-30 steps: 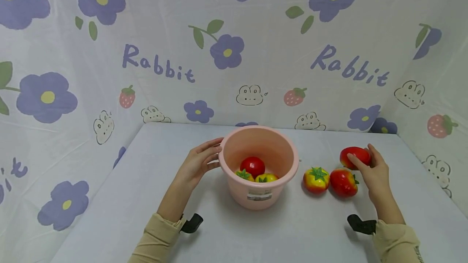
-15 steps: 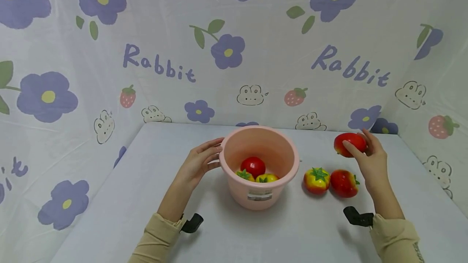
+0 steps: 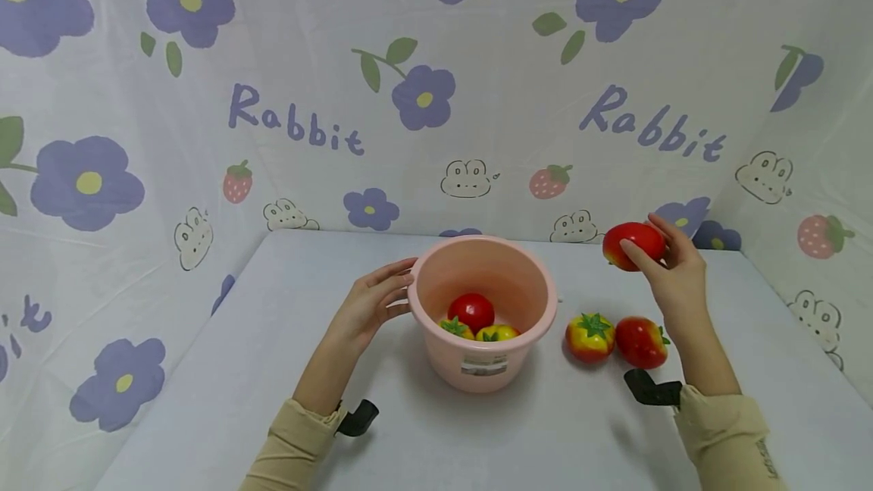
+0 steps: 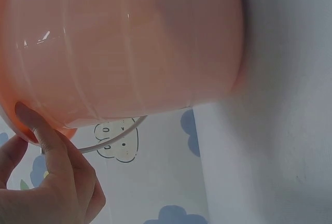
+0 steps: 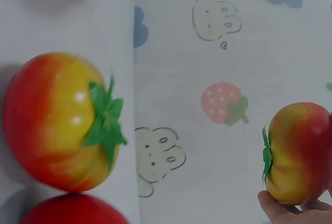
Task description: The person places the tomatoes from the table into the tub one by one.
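Note:
A pink plastic basin (image 3: 483,311) stands mid-table with a red tomato (image 3: 471,310) and two yellow-red ones inside. My left hand (image 3: 371,301) rests against its left rim with straight fingers; the left wrist view shows the fingers (image 4: 39,130) touching the basin wall (image 4: 129,42). My right hand (image 3: 671,271) grips a red-and-yellow tomato (image 3: 633,245) in the air, above and right of the basin; the right wrist view shows this tomato (image 5: 298,154) at its lower right edge. Two more tomatoes (image 3: 589,336) (image 3: 641,342) lie on the table right of the basin.
The white table (image 3: 273,370) is enclosed by a floral "Rabbit" cloth (image 3: 436,97) at the back and both sides. Black wrist mounts (image 3: 358,417) sit at both beige sleeves. The yellow-red tomato (image 5: 62,120) fills the left of the right wrist view.
My right hand has lifted the tomato off the table, upward and to the left toward the basin. The left hand and the basin have stayed still.

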`<state>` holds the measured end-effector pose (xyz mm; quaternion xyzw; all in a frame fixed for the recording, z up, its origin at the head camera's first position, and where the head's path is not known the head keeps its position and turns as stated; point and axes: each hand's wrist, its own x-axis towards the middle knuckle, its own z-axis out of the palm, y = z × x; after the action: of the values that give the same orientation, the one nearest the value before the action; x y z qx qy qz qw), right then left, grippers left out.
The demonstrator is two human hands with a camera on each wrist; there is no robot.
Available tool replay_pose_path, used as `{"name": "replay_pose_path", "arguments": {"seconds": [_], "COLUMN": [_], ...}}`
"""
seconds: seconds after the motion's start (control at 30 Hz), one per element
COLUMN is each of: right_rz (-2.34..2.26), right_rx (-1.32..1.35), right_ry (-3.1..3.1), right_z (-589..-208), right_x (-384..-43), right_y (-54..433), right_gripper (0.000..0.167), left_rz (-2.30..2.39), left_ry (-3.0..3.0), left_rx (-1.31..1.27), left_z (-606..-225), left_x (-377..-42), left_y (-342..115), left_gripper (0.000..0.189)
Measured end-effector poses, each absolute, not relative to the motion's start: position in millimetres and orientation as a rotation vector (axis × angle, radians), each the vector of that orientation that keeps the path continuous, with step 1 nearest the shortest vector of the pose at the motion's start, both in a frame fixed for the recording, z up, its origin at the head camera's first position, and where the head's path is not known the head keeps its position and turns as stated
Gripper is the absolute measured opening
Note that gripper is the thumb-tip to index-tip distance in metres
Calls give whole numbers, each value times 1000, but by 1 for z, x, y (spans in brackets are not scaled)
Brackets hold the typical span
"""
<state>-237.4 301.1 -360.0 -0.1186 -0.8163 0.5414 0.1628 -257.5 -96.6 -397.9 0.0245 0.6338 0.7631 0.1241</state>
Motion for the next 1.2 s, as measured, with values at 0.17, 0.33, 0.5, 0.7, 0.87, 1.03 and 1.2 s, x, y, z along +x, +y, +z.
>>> {"name": "replay_pose_path", "arguments": {"seconds": [0.17,0.33,0.5,0.7,0.87,1.03,1.2], "right_rz": [1576,1588,1619,1674,1718,1745,1770], "right_rx": [-278,-214,-122,-21,52,131,197], "right_ry": [-2310,-2281,-2234,-2203,-2170,-2165,-2144], "right_z": [-348,-337,-327,-312,-303,-296,-289], "right_x": [-241,-242,-241,-243,-248,-250,-251], "right_y": [289,278,264,245,227,211,196], "right_gripper": [67,66,65,64,65,66,65], "left_rz": [2224,2224,2225,2221,2223,2224,2227], "left_ry": [1847,1851,1851,1856,1859,1847,1844], "left_rx": [72,72,75,69,67,65,70], "left_z": [-398,-399,-398,-397,-396,-396,-396], "left_x": [-258,-259,-258,-257,-256,-256,-255], "left_y": [-97,-96,-96,-96,-96,-96,-96], "left_gripper": [42,41,41,41,41,42,42]}}
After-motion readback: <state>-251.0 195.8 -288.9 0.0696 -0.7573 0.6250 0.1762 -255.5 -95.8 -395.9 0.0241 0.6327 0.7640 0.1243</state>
